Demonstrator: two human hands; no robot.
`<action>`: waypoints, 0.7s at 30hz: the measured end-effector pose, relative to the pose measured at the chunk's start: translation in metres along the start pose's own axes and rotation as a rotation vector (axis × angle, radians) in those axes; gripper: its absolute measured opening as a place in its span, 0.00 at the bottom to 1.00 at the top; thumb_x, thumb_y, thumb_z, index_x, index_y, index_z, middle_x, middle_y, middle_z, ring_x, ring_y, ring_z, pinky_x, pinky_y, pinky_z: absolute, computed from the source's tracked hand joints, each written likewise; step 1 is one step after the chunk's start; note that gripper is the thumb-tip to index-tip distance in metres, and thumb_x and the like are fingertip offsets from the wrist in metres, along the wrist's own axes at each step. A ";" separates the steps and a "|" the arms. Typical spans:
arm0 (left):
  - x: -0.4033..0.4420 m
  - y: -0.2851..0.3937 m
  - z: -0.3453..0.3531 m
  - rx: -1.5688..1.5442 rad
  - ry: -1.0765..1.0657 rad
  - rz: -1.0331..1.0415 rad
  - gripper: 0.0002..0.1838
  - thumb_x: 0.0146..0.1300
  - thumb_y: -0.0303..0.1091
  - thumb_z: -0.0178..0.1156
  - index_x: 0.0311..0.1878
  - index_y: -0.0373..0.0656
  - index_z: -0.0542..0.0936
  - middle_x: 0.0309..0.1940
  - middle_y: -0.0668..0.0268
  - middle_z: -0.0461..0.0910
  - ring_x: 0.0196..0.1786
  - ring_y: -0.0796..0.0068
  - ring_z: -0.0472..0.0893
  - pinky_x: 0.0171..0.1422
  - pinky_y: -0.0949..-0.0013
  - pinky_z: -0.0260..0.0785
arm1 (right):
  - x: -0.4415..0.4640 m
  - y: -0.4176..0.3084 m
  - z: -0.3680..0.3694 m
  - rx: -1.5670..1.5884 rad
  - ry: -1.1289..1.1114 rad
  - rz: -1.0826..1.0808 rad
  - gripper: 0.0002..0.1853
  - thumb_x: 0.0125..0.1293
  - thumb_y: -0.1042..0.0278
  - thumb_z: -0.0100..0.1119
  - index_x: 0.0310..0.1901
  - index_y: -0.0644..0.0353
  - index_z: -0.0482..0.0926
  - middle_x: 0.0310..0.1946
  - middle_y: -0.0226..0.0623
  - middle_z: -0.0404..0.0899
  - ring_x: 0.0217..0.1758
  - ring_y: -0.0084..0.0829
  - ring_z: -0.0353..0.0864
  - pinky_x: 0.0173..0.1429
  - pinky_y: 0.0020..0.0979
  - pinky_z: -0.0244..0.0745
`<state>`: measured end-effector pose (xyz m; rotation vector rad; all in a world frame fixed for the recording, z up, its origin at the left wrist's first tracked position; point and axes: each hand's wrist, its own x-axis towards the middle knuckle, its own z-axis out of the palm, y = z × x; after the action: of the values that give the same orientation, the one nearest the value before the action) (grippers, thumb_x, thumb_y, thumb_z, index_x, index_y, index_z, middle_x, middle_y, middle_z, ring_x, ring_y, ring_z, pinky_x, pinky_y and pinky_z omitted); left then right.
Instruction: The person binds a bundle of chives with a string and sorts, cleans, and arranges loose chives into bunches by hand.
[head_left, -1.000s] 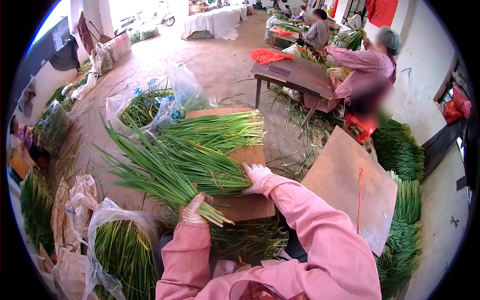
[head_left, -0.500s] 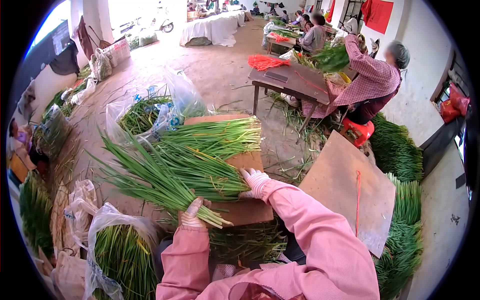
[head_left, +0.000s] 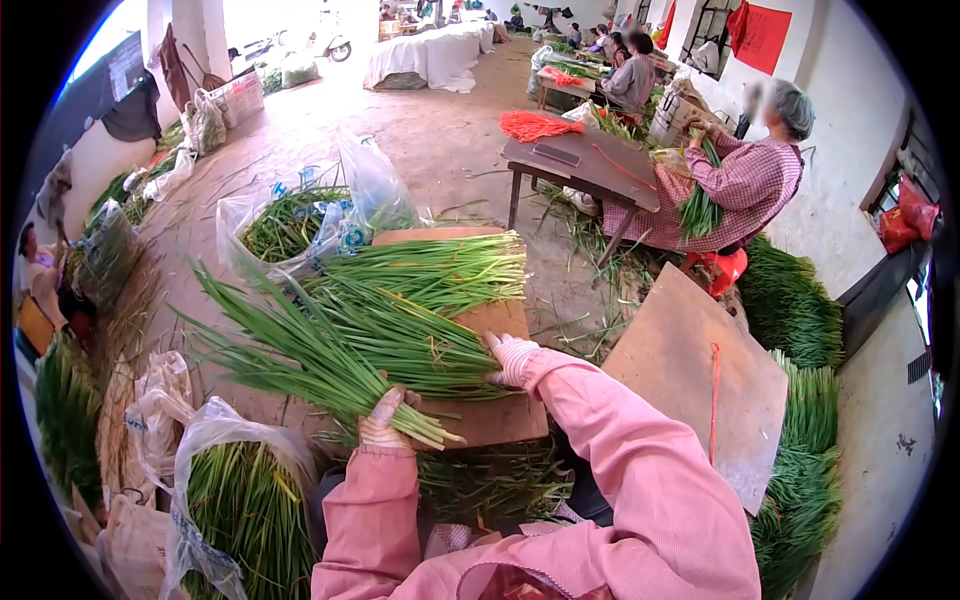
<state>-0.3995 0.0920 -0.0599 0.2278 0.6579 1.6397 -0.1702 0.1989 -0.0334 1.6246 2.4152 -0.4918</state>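
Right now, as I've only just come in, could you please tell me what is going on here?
A person in pink sleeves has a bunch of long green stalks gripped in the left hand, near the pale ends. The right hand is at the cut ends of a green pile on a brown board, with another pile just beyond. To the right, a red strip lies on a second board. Farther back, a seated co-worker holds another green bunch.
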 end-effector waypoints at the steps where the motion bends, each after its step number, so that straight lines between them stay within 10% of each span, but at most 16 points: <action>1: -0.002 0.000 0.001 -0.029 -0.015 -0.001 0.28 0.45 0.22 0.63 0.51 0.45 0.66 0.26 0.64 0.73 0.25 0.70 0.75 0.33 0.63 0.74 | 0.000 0.000 0.000 0.000 -0.001 0.000 0.42 0.46 0.50 0.60 0.59 0.58 0.52 0.51 0.51 0.64 0.54 0.46 0.66 0.53 0.39 0.65; 21: -0.004 -0.002 0.008 -0.056 0.041 -0.043 0.28 0.44 0.19 0.63 0.50 0.45 0.66 0.25 0.64 0.72 0.26 0.69 0.74 0.36 0.60 0.72 | 0.003 -0.005 -0.003 0.034 -0.086 0.068 0.46 0.38 0.64 0.64 0.60 0.58 0.49 0.51 0.53 0.63 0.54 0.47 0.65 0.55 0.37 0.64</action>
<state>-0.3932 0.0903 -0.0531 0.1386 0.6430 1.6229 -0.1760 0.2014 -0.0305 1.6571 2.2942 -0.5824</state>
